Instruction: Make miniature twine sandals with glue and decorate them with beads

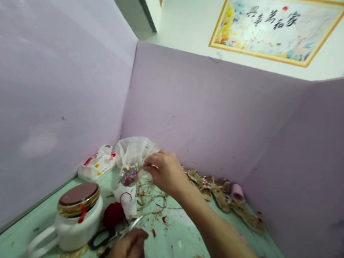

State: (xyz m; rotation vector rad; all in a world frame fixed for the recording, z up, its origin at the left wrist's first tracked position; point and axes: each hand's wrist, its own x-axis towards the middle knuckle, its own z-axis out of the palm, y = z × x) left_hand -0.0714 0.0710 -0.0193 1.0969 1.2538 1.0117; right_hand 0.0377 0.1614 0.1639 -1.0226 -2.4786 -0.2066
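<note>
My right hand (pixel 164 170) reaches to the back of the table, its fingers pinched beside a clear container of small colourful pieces (pixel 129 175). What lies between those fingertips is hidden. Near the front edge, my left hand (pixel 128 249) is curled, fingers together, close to scissors (pixel 104 238) with black handles. Whether it holds anything is hidden. A ball of dark red yarn (pixel 114 215) lies behind the scissors, against a white crumpled paper (pixel 128 201). Several woven straw sandals (pixel 221 199) with small red and white decorations lie along the back right.
A white lidded mug (pixel 76 227) stands at the left front. Behind it are a tissue pack (pixel 97 165) and a clear plastic bag (pixel 136 148). Straw scraps (pixel 154 197) litter the green tabletop. A pink roll (pixel 237 192) sits by the sandals. Pale purple panels (pixel 209 112) enclose the table.
</note>
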